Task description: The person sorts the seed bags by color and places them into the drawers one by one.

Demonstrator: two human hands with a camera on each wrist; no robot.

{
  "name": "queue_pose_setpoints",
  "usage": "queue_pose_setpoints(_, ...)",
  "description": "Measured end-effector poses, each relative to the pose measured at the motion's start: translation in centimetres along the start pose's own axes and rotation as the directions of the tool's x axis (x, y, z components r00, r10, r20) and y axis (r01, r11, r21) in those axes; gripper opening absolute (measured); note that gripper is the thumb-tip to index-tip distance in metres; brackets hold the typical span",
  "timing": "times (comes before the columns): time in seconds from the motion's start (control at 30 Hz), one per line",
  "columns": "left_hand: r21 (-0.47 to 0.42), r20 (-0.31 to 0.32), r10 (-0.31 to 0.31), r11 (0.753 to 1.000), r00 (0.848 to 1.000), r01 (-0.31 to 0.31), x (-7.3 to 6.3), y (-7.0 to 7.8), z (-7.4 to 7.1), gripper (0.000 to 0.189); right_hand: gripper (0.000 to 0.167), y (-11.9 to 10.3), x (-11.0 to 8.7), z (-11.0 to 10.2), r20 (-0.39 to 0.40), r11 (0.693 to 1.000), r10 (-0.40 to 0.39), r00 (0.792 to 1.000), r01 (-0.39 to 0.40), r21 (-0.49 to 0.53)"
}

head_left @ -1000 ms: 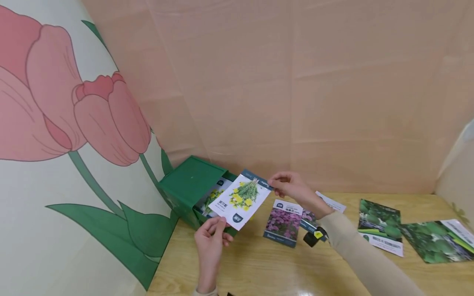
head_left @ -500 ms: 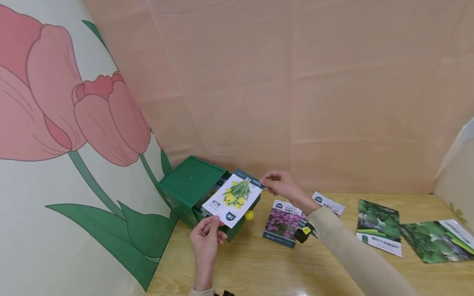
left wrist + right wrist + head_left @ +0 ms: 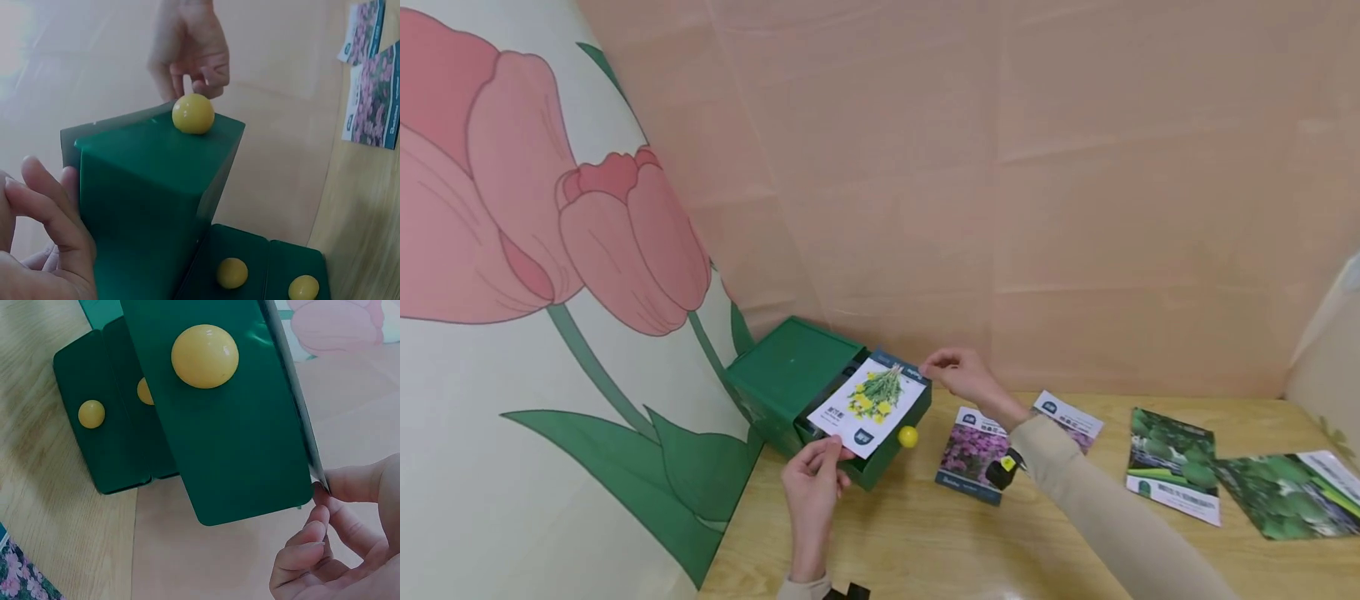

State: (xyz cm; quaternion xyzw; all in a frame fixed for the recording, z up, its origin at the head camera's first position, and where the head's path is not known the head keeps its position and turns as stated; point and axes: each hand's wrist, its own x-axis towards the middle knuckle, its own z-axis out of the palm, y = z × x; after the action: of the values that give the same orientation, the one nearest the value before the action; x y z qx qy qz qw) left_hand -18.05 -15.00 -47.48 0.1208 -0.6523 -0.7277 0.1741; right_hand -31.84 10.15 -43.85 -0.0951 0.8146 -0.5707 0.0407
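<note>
A white seed packet (image 3: 880, 392) with yellow flowers and a dark blue top band lies over the pulled-out top drawer (image 3: 887, 462) of a green drawer box (image 3: 797, 358). My left hand (image 3: 812, 479) pinches its near lower corner, thumb on top. At the far right corner, the thumb and fingertips of my right hand (image 3: 966, 379) pinch the banded end. Seen edge-on in the right wrist view, the packet (image 3: 300, 394) runs along the drawer's top edge beside the yellow knob (image 3: 205, 356). The packet covers most of the drawer's inside.
Two packets with pink flowers, a nearer one (image 3: 970, 458) and a farther one (image 3: 1067, 417), lie right of the box. Farther right lie two green-leaf packets (image 3: 1172, 458). Below the open drawer are two closed drawers with yellow knobs (image 3: 232, 273). A peach cloth (image 3: 1000, 208) hangs behind.
Both hands have brought the yellow-flower seed packet left and lower, from in front of the drawer to over it. The drawer's yellow knob and front edge now show more.
</note>
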Motion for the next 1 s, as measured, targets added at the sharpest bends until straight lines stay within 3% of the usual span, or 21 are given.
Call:
queue_pose_setpoints(0.37,0.026,-0.021,0.0,1.0,1.0,0.0,0.6,-0.5,-0.6,0.016,0.018,0.3,0.3,1.1,0.009,1.0,-0.004,1.0,0.004,-0.007)
queue_pose_setpoints(1.0,0.1,-0.024,0.082,0.992,0.996,-0.079,0.9,-0.9,-0.7,0.018,0.013,0.7,0.6,2.2,-0.067,0.998,-0.052,0.996,0.05,-0.04)
